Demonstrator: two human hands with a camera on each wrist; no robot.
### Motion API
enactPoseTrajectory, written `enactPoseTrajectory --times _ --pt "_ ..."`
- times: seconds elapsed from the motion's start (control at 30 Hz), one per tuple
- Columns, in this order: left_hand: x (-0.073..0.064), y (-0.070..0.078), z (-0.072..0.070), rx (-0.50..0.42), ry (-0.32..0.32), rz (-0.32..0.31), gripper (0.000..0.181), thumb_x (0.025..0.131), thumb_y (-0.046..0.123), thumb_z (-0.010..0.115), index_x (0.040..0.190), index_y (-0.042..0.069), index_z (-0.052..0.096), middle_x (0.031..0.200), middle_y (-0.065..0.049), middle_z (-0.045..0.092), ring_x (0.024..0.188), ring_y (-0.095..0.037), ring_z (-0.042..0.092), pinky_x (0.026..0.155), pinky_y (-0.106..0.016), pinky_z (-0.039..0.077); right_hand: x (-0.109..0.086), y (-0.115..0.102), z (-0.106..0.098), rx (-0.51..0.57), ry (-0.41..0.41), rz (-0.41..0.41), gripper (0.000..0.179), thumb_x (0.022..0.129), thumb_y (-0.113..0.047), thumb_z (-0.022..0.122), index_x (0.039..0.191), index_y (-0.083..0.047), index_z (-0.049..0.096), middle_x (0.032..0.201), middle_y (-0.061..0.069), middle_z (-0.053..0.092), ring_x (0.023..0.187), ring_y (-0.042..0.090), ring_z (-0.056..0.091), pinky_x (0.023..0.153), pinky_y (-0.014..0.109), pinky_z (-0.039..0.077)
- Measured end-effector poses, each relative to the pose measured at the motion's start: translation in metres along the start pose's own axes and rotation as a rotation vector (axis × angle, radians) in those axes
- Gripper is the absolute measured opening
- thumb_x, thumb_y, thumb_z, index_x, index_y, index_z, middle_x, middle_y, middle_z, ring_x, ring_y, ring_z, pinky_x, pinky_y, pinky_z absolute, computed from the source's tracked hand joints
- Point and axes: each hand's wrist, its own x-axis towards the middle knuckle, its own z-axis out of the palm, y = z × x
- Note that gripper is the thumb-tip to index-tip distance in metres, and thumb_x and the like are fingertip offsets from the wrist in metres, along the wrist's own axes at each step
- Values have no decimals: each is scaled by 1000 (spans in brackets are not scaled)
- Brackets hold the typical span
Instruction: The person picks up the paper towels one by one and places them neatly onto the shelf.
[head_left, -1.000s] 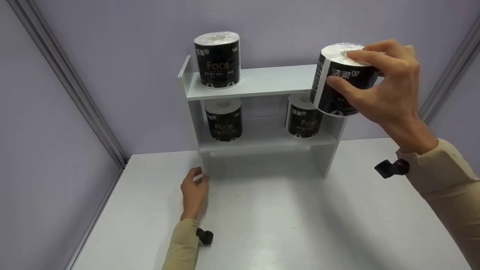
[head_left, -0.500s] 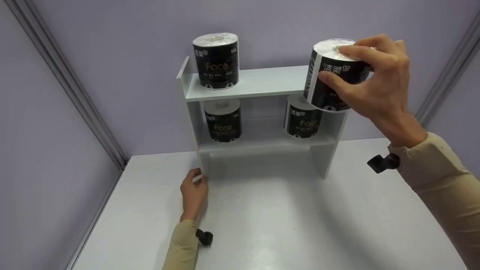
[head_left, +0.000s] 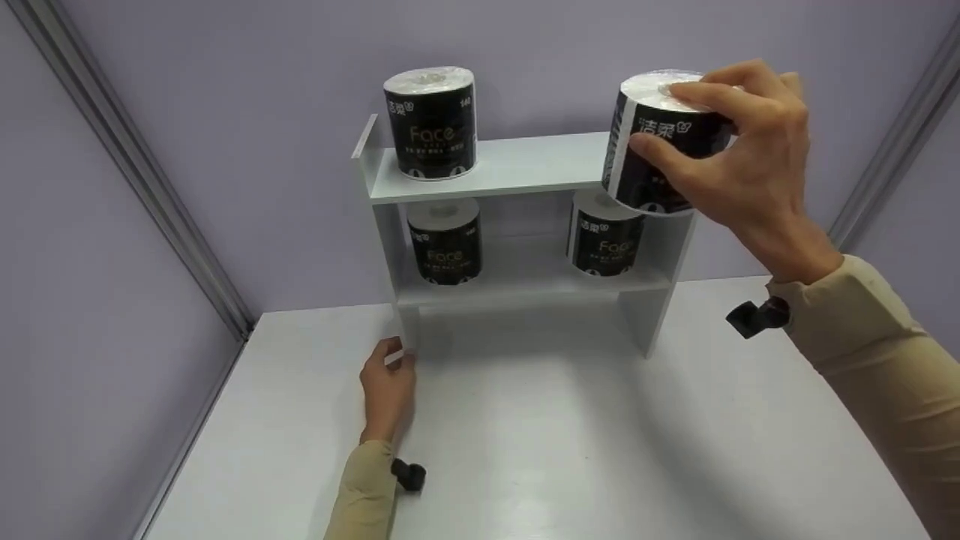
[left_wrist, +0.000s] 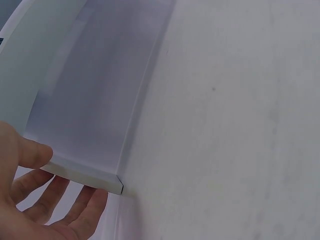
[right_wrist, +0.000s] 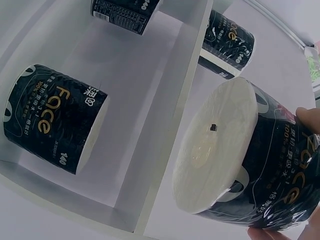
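Observation:
My right hand [head_left: 750, 142] grips a black-and-white toilet roll [head_left: 660, 165], thumb on its front and fingers at its top. The roll hangs tilted at the right end of the upper board of a white shelf [head_left: 532, 289]. Its white underside shows in the right wrist view, beside the board's edge. Low on the left, my left hand [head_left: 388, 386] pinches the shelf's side panel [left_wrist: 82, 175] between thumb and fingers. One roll [head_left: 431, 124] stands at the upper board's left end. On the board below stand a left roll [head_left: 446, 244] and a right roll [head_left: 604, 236].
The shelf stands on a white table [head_left: 525, 450] against a pale purple wall [head_left: 555, 60]. Grey metal posts [head_left: 142, 172] run along both sides. A small black device [head_left: 757, 319] sits on each sleeve cuff.
My right hand has carried its roll left and slightly up, over the right end of the upper board. My left hand has stayed at the side panel.

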Motion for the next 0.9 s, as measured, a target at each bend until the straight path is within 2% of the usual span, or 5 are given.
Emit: enactPoseTrajectory --times 0.2,0.47,0.73,0.9 --pt "0 2 0 -10 2 17 38 106 19 61 140 2 63 145 -18 61 130 -41 66 106 -54 57 4 -1 2 -7 -4 13 51 71 -40 97 114 -15 85 105 -18 61 96 0 35 88 28 25" --pt "1 5 2 -33 -15 -14 37 106 18 61 140 5 62 148 -15 59 133 -38 63 107 -53 56 9 1 5 -19 -13 21 50 72 -41 96 115 -17 85 105 -18 60 98 -1 37 86 29 28" --pt "0 1 2 -14 -5 5 32 106 18 62 136 7 65 146 -15 62 131 -38 65 106 -53 56 11 5 11 -26 -18 42 51 73 -44 95 115 -16 85 108 -9 67 97 0 36 83 28 28" --pt "0 0 1 -6 3 10 34 106 18 62 137 6 65 145 -17 62 129 -40 66 106 -54 57 14 7 14 -37 -34 41 52 74 -44 94 117 -16 84 116 7 72 99 0 35 84 31 31"
